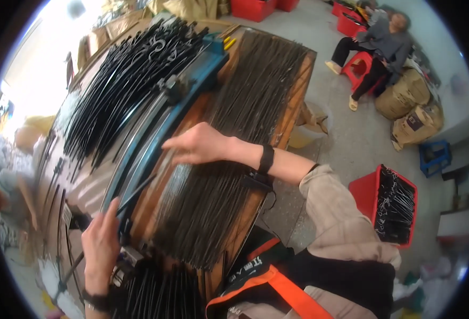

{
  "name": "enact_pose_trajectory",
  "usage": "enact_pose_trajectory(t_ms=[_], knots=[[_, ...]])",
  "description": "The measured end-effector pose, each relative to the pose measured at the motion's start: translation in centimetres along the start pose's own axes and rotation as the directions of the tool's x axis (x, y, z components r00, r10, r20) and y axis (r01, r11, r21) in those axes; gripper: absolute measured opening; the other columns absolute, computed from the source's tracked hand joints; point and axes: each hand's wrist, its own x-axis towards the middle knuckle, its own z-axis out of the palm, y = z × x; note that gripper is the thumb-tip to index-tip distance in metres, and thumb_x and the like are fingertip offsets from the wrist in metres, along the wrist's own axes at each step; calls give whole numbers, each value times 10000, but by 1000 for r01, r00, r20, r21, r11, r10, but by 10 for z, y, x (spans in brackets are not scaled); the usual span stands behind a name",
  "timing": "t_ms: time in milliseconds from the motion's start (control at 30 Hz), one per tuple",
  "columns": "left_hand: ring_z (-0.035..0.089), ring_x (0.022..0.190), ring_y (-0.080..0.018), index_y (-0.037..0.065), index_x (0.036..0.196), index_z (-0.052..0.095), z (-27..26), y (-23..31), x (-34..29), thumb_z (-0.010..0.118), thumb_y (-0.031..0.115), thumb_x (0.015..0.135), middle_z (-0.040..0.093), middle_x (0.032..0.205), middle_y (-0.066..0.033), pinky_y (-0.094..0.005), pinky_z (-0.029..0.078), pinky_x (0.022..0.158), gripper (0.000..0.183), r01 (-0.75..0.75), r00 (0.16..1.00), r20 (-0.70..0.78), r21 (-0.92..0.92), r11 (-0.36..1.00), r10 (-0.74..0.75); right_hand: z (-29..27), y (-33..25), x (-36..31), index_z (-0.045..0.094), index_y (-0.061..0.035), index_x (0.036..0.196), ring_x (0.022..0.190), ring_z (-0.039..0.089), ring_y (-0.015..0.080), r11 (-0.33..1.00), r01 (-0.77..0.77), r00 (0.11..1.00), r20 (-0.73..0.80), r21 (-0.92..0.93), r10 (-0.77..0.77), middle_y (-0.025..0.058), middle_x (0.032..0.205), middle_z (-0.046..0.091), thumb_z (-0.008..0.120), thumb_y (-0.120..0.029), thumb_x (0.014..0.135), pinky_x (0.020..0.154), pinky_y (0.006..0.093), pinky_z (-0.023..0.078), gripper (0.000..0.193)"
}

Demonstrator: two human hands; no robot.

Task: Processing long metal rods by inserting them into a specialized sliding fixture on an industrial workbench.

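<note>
My left hand (100,245) is closed around a thin dark rod (137,190) at the lower left. The rod slants up toward my right hand (200,143), and its upper part is smeared by motion. My right hand has its fingers pinched together above the table's middle; what they hold is blurred, perhaps a pale thin strip or the rod's end. Between and beside my hands runs a long blue metal bench fixture (162,125) with a metal clamp (176,89) on it. Rows of thin dark rods (208,204) lie on the wooden table just below my right hand.
A heap of glossy black strips (131,87) lies beyond the fixture. More black rods (160,292) are near my body. Yellow-handled pliers (229,42) rest at the far end. A red bin (362,194) of parts stands at right. A person (386,45) sits on a red stool (359,69).
</note>
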Motion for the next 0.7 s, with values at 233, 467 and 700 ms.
enact_pose_trajectory(t_ms=[233, 467, 700], knots=[[595, 709, -280, 159, 1305, 604, -2, 3, -5, 626, 38, 880, 552, 776, -109, -413, 491, 616, 442, -101, 995, -12, 83, 991, 102, 23, -43, 24, 647, -145, 1216, 609, 672, 176, 996, -83, 987, -143, -22, 79, 28, 680, 666, 730, -312, 848, 538, 304, 524, 413], [582, 695, -281, 161, 1278, 630, -16, 0, -40, 619, 43, 889, 539, 749, -112, -406, 477, 618, 406, 8, 997, -80, 135, 991, 3, 38, -62, 25, 586, -130, 1307, 502, 570, 92, 998, -36, 989, -141, 52, 43, -4, 621, 610, 676, -364, 916, 492, 207, 492, 465], [558, 675, -305, 148, 1331, 600, -37, -24, -90, 602, 37, 906, 540, 760, -144, -403, 442, 609, 440, 159, 953, -248, -72, 985, -173, 31, -92, 40, 642, -111, 1233, 567, 585, 111, 734, -240, 960, 43, 636, 278, 25, 677, 635, 666, -318, 932, 537, 235, 506, 367]])
